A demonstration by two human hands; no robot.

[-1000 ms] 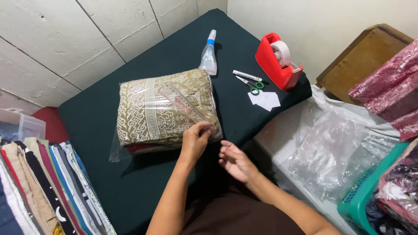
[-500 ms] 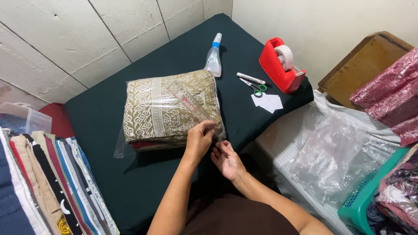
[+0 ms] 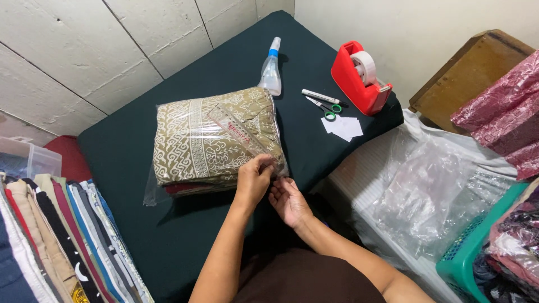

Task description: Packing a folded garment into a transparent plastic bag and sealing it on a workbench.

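A folded olive and cream patterned cloth in a clear plastic bag [image 3: 208,143] lies on a dark green table [image 3: 129,151]. My left hand [image 3: 254,180] presses on the bag's near right corner, fingers curled over its edge. Just to the right, my right hand [image 3: 287,197] pinches the same corner of the clear plastic between thumb and fingers. A clear ruler with red print [image 3: 238,134] lies diagonally on top of the bag.
At the table's far end are a glue bottle [image 3: 271,70], a white pen [image 3: 320,96], green-handled scissors [image 3: 324,108], white paper slips [image 3: 342,128] and a red tape dispenser [image 3: 359,76]. Stacked folded clothes [image 3: 50,241] sit left. Clear bags [image 3: 426,196] and a green basket [image 3: 477,247] sit right.
My right hand has moved up from below the table edge to the bag's near right corner and closed on the plastic. My left hand stays on that corner.
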